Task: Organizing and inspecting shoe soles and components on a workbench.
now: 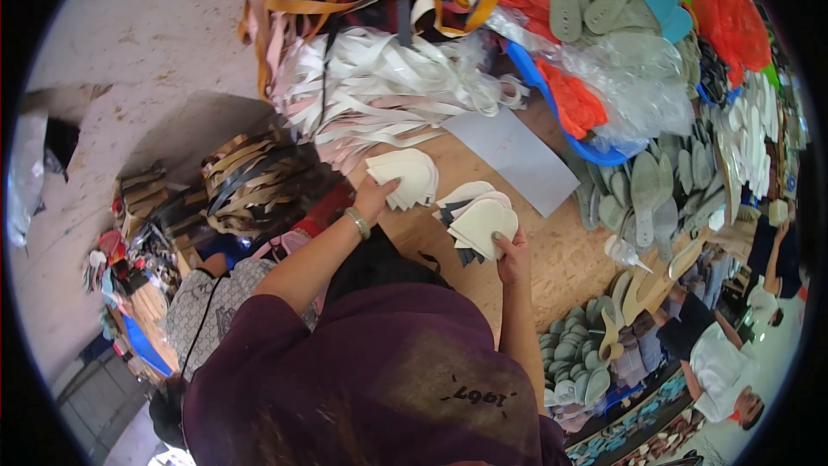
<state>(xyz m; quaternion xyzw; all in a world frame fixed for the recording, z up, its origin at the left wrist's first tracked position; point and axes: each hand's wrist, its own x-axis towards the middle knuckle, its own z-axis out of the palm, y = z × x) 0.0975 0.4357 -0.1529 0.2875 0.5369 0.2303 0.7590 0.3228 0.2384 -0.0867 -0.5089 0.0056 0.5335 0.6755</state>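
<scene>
My left hand [373, 200] is closed on the edge of a fanned stack of cream rounded shoe-upper pieces [404, 173], its thumb lying on top. To the right, my right hand [514, 261] pinches the near edge of a second fanned stack of cream pieces [485, 221] between thumb and fingers. Dark grey layers show beneath and between the pieces of this second stack. Both stacks are just above or on the wooden tabletop [539, 269]; I cannot tell which. A small gap separates them.
Beyond the stacks lie a pale grey sheet [517, 160] and a heap of white straps [388, 78]. A blue basin [595, 155] holds plastic bags. Grey insoles [645, 185] and a white nozzle bottle [623, 252] are at right. A person [720, 362] is farther right.
</scene>
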